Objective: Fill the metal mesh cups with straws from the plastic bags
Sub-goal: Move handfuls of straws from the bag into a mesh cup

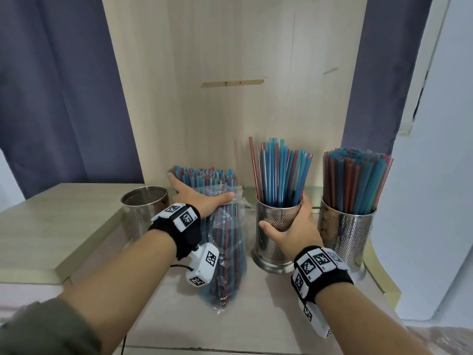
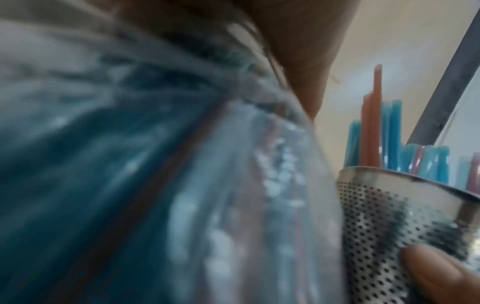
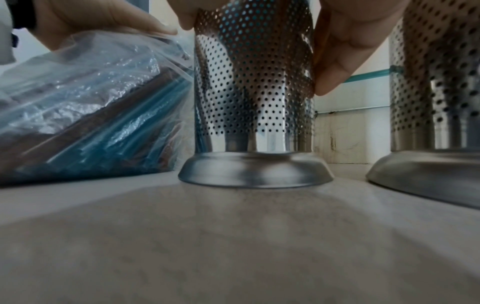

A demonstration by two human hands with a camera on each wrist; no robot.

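Right hand (image 1: pixel 291 226) grip wraps the middle mesh cup (image 1: pixel 277 226), thumb on the left wall, fingers round the right; cup stands upright on the surface (image 1: pixel 256 316), partly filled with blue and red straws (image 1: pixel 280 172); right cup (image 1: pixel 345 234) just beside it, packed full; left cup (image 1: pixel 144 208) with no straws showing, on a raised ledge (image 1: pixel 51 226). Left hand (image 1: pixel 202 198) lies on the upper end of the plastic bag (image 1: pixel 225 252), fingers spread and fairly straight over the straw bundle (image 1: pixel 204 175) sticking out, thumb on the bag mouth; bag leans just left of the middle cup.
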